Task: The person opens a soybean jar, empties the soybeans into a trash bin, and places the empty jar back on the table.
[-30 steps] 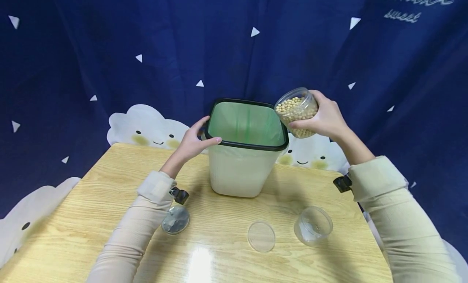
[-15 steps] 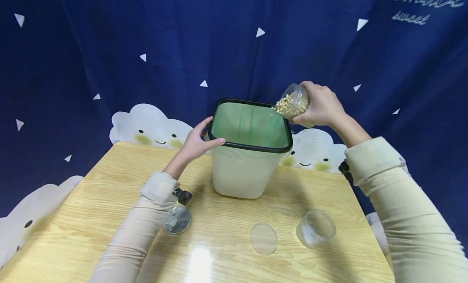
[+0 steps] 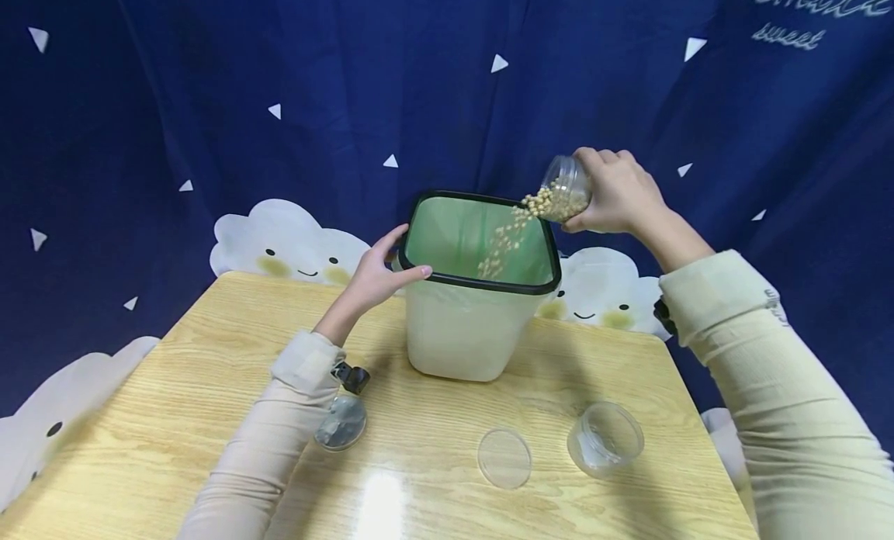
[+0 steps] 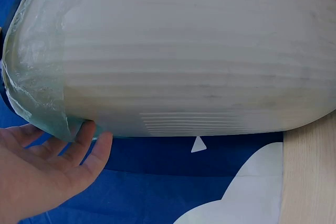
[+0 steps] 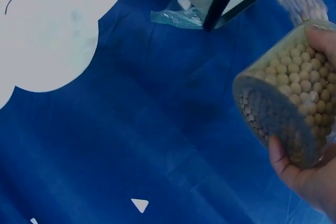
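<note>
A whitish trash bin [image 3: 461, 334] with a black rim and a green bag liner [image 3: 447, 226] stands upright at the table's far side. My left hand [image 3: 370, 280] holds its near left corner, thumb on the front rim; in the left wrist view its fingers [image 4: 81, 148] lie against the bin's side. Above the right rim, my right hand [image 3: 620, 192] grips a clear plastic jar [image 3: 567, 175] tipped with its mouth toward the bin. Soybeans [image 3: 504, 241] stream from it into the bin. The right wrist view shows many soybeans [image 5: 304, 77] inside the jar.
On the wooden table [image 3: 419, 439] lie a clear round lid [image 3: 504, 458] and a silvery disc [image 3: 340, 422] beside the left forearm. An open clear container [image 3: 606, 439] stands at the right. A blue curtain [image 3: 335, 82] with clouds hangs behind.
My right hand has lifted the jar slightly and tipped it further toward the bin. Soybeans that lay inside it now pour out in a stream. The left hand keeps its hold on the rim.
</note>
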`<action>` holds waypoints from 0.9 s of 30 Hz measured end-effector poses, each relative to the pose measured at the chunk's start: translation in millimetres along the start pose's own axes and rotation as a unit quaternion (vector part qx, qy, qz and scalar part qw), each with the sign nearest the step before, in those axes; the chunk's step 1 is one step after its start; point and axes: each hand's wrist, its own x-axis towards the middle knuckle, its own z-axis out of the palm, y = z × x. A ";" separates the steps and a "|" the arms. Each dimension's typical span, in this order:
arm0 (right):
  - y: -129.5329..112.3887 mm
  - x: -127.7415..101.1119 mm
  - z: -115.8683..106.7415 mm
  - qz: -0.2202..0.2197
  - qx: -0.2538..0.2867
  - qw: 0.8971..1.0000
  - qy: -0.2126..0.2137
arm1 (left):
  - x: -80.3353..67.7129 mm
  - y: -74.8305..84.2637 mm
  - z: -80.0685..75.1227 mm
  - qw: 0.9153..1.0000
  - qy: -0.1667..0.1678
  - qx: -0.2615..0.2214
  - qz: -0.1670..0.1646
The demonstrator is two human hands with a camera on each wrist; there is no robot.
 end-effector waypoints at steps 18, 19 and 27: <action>-3.0 2.9 -14.6 -0.037 -0.025 0.999 0.016 | -0.2 -0.7 1.9 1.000 0.003 -0.001 0.018; -3.3 2.9 -15.1 -0.039 -0.027 0.999 0.017 | -0.5 -0.3 1.9 1.000 0.003 -0.002 0.020; -5.4 1.8 -17.3 -0.057 -0.044 0.997 0.021 | -1.9 0.9 1.4 1.000 0.002 -0.008 0.019</action>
